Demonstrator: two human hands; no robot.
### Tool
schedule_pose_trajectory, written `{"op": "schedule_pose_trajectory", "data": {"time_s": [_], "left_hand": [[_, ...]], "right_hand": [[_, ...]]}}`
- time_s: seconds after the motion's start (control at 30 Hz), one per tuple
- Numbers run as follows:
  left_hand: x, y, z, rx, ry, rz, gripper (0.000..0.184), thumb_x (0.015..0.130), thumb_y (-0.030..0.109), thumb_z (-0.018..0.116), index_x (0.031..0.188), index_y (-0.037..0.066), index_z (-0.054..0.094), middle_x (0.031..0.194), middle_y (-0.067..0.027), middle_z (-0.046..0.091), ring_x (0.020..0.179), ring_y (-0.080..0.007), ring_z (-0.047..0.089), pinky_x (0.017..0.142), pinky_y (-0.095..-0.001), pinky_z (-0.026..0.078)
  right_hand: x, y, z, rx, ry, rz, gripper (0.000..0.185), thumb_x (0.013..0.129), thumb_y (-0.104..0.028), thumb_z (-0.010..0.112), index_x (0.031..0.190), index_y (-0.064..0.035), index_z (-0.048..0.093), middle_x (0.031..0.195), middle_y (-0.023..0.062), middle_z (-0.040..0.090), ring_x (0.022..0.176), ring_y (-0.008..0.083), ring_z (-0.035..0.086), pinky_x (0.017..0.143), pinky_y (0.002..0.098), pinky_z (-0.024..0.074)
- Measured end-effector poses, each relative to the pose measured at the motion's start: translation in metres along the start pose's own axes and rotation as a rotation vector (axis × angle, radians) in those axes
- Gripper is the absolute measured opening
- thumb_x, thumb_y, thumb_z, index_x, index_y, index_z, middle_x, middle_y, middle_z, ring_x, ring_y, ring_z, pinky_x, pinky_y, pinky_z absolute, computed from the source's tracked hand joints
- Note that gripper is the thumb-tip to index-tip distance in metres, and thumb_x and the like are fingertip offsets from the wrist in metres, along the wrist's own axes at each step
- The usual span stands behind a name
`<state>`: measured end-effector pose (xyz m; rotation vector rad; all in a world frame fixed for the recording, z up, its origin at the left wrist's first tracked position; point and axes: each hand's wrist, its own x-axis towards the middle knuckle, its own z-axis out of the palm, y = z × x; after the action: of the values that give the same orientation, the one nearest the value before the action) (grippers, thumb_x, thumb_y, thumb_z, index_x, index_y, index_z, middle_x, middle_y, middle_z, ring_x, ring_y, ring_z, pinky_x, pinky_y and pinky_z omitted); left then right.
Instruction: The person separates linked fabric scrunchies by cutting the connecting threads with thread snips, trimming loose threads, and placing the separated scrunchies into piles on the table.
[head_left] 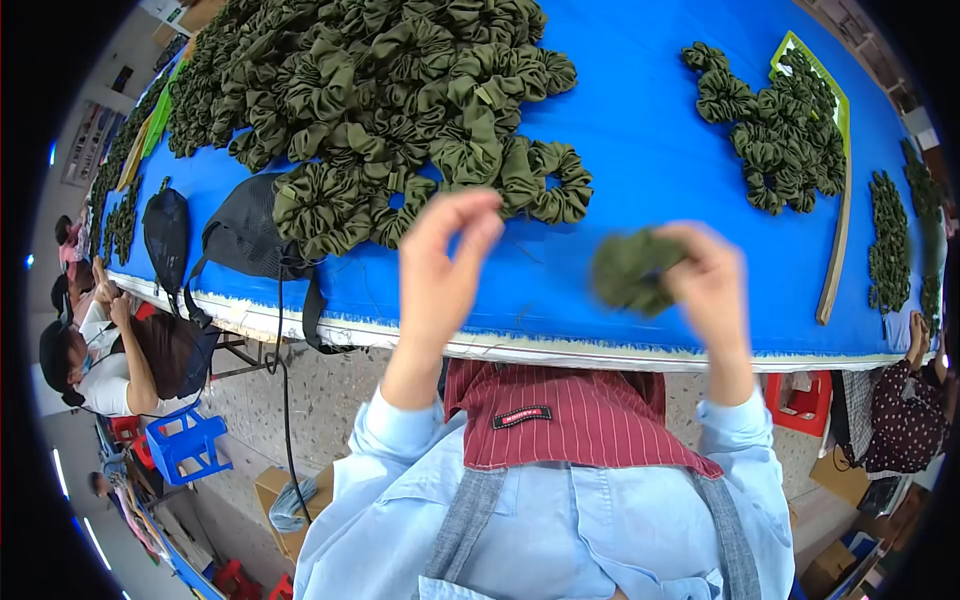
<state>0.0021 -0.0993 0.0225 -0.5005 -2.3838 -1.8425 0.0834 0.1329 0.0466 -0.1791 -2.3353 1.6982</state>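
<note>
Right hand (712, 280): closed on one dark green scrunchie (630, 275); motion-blurred, over blue cloth (630, 140), near front edge (540, 347);
Left hand (437, 265): half-curled, narrow gap at thumb; just beside scrunchie pile (380, 90);
Front edge: white, frayed along cloth;
Open room: bare cloth between pile and yellow-green tray (845, 115); bounded at right by wooden strip (835, 250)

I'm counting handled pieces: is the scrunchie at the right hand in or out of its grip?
In its grip: the scrunchie has its edge within the curled right hand, both blurred.
</note>
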Motion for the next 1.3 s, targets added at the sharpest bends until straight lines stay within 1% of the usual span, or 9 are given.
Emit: {"op": "schedule_pose_trajectory", "data": {"time_s": [0.13,0.17,0.27,0.37,0.5,0.57,0.87,1.03,1.3], "left_hand": [[0.047,-0.019,0.006,0.496,0.192,0.355,0.019,0.074,0.0,0.065,0.093,0.004,0.063,0.083,-0.0031,0.057,0.075,-0.0154,0.055,0.068,-0.0269,0.045],[0.05,-0.025,0.01,0.698,0.206,0.453,0.019,0.073,-0.001,0.065,0.091,0.005,0.063,0.082,-0.0025,0.056,0.076,-0.0154,0.054,0.068,-0.0267,0.045],[0.056,-0.037,0.008,0.727,0.237,0.509,0.017,0.073,-0.002,0.065,0.089,0.004,0.063,0.08,-0.0021,0.057,0.072,-0.0147,0.053,0.066,-0.0255,0.044],[0.051,-0.038,0.005,0.764,0.246,0.546,0.016,0.073,-0.002,0.066,0.087,0.003,0.064,0.078,-0.0018,0.058,0.068,-0.014,0.053,0.064,-0.0243,0.044],[0.025,0.01,-0.009,0.18,0.248,0.077,0.01,0.073,-0.001,0.068,0.082,0.001,0.064,0.073,-0.0018,0.06,0.059,-0.0118,0.05,0.057,-0.0213,0.041],[0.004,0.034,-0.007,0.008,0.201,0.106,0.007,0.074,-0.001,0.068,0.08,-0.001,0.065,0.068,-0.0027,0.06,0.054,-0.0097,0.047,0.052,-0.0199,0.038],[-0.06,-0.002,0.024,-0.026,-0.101,-0.246,0.007,0.077,-0.003,0.064,0.084,-0.001,0.066,0.067,-0.0019,0.059,0.059,-0.0093,0.051,0.053,-0.0194,0.039],[-0.057,-0.002,0.023,0.01,-0.115,-0.194,0.007,0.08,-0.002,0.062,0.086,-0.002,0.066,0.08,-0.0046,0.062,0.067,-0.0112,0.056,0.058,-0.0202,0.047],[-0.057,0.001,0.032,-0.548,-0.011,-0.279,0.01,0.087,0.003,0.058,0.094,-0.003,0.062,0.11,-0.0118,0.055,0.088,-0.0174,0.057,0.075,-0.0284,0.055]], "right_hand": [[0.044,0.015,-0.088,0.105,0.744,0.024,0.022,0.084,-0.014,0.064,0.099,0.0012,0.058,0.066,-0.0015,0.05,0.046,0.0049,0.039,0.036,0.016,0.0262],[0.05,0.028,-0.104,0.165,0.829,-0.04,0.028,0.084,-0.018,0.065,0.104,-0.0001,0.056,0.061,-0.0029,0.043,0.045,0.0025,0.032,0.036,0.0165,0.0229],[0.039,0.03,-0.102,0.258,0.877,-0.031,0.033,0.082,-0.015,0.068,0.108,0.0015,0.055,0.077,0.0019,0.053,0.046,0.0011,0.036,0.036,0.0152,0.0236],[0.022,0.025,-0.062,0.303,0.668,0.062,0.03,0.084,-0.011,0.064,0.11,0.0016,0.056,0.085,0.0059,0.059,0.046,0.0014,0.036,0.036,0.0151,0.0242],[0.006,0.029,-0.026,0.373,0.535,0.151,0.024,0.085,-0.009,0.062,0.106,0.0015,0.059,0.088,0.0084,0.064,0.046,0.0016,0.036,0.036,0.0145,0.0241],[-0.003,0.022,-0.011,0.383,0.429,0.181,0.021,0.084,-0.007,0.062,0.103,0.0013,0.061,0.087,0.0081,0.064,0.049,0.0017,0.039,0.039,0.0147,0.0281],[-0.031,0.017,0.033,0.195,-0.119,0.249,0.024,0.084,-0.007,0.059,0.106,0.0004,0.061,0.077,0.0036,0.061,0.056,0.0054,0.043,0.052,0.018,0.0356],[-0.03,0.009,0.036,0.055,-0.301,0.204,0.023,0.081,-0.008,0.063,0.102,0.0026,0.06,0.077,0.0046,0.06,0.06,0.0097,0.049,0.055,0.0232,0.0399],[-0.026,0.002,0.036,-0.399,-0.172,-0.289,0.033,0.075,-0.005,0.067,0.107,0.0021,0.06,0.077,0.005,0.058,0.06,0.0147,0.051,0.055,0.025,0.0413]]}}
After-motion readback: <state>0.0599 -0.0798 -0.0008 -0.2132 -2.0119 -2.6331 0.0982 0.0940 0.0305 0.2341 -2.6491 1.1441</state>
